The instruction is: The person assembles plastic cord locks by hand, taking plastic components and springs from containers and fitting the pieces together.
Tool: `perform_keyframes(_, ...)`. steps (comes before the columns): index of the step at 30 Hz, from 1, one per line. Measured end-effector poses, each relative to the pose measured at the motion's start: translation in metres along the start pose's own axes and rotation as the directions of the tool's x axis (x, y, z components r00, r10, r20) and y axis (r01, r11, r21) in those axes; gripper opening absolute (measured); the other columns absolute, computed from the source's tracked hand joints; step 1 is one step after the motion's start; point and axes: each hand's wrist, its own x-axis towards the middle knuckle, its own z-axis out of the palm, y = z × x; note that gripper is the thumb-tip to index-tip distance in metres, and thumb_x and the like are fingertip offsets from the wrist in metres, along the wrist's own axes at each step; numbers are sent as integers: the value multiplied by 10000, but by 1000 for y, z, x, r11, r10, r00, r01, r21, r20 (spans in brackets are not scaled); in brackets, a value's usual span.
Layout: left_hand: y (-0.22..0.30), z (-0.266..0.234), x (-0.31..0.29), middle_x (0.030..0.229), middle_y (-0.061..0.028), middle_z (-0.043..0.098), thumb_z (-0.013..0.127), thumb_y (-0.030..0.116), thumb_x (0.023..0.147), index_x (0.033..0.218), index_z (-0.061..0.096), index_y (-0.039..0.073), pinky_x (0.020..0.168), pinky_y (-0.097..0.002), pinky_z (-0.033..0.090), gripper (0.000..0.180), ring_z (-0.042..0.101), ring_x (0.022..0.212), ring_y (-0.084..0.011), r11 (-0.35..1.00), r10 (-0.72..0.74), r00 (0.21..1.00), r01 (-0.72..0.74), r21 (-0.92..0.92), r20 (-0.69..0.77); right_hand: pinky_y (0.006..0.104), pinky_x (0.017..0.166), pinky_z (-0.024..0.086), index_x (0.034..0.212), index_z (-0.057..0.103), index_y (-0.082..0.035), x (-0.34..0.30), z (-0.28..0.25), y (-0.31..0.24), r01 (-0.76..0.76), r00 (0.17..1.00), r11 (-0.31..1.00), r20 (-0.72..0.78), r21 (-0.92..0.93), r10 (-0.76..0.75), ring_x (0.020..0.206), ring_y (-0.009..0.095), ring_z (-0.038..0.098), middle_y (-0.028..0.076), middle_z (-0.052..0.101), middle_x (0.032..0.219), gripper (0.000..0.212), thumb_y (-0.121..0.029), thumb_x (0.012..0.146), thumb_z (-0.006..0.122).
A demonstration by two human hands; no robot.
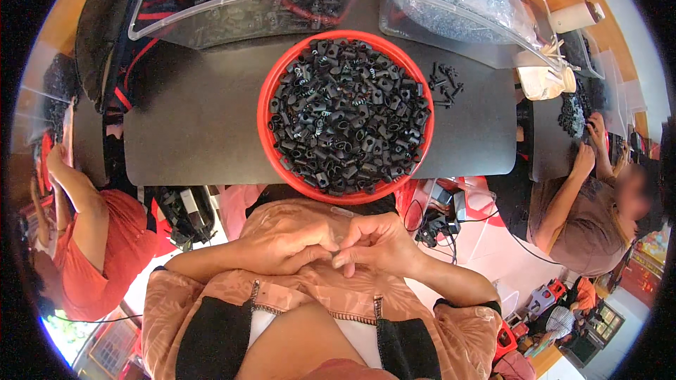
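My left hand [296, 245] and my right hand [380, 243] meet in front of my body, just beyond the table's near edge. The fingers of both are pinched together at the tips. Whatever lies between them is too small and too covered to make out. Past the hands, a red round basin [266, 116] stands on the dark table [197, 127], its rim over the near edge. It is heaped with small black plastic parts [345, 119], and a few shiny springs show among them.
Several small black pieces [445, 84] lie right of the basin. Behind it stand a clear bin of black parts [246, 17] and a clear bin of small metallic pieces [458, 28]. A beige container [542, 83] sits at right. Other people [588, 218] work on both sides.
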Motion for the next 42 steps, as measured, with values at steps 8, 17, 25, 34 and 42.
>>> perform_keyframes(8,-4,-3,3,785,-90,615,633,95,840,919,551,48,631,-369,467,123,622,739,-270,990,-93,995,96,-100,32,218,609,506,838,582,0,0,2,2,45,996,999,-82,-1,-45,706,103,640,61,656,778,108,-37,827,684)
perform_keyframes(17,42,-100,80,841,-47,631,624,75,870,911,591,22,657,-261,486,75,608,755,-117,976,129,796,-206,-65,-591,228,613,491,852,607,-6,5,3,6,98,982,974,-139,-204,-128,735,58,602,29,647,777,143,-119,842,694)
perform_keyframes(25,38,-118,113,815,-79,600,655,48,803,904,617,17,665,-286,461,113,578,716,-196,763,376,809,7,647,-452,275,575,490,868,612,5,0,-2,5,179,883,782,-254,-597,-395,620,139,601,110,628,715,187,-161,834,693)
perform_keyframes(34,-30,-94,109,850,-95,545,677,48,712,890,635,19,762,-373,451,185,529,866,-285,704,182,978,-57,708,-102,246,609,491,857,631,31,-2,-4,-4,147,876,762,-276,-630,-396,672,96,605,65,650,756,141,-99,838,680)
perform_keyframes(42,-39,-94,116,844,-104,525,650,65,757,871,606,20,746,-400,455,131,518,856,-294,655,164,985,-62,753,-61,290,628,509,879,643,15,8,-16,-38,194,746,539,-233,-820,-624,699,193,644,114,658,793,99,-54,815,671)
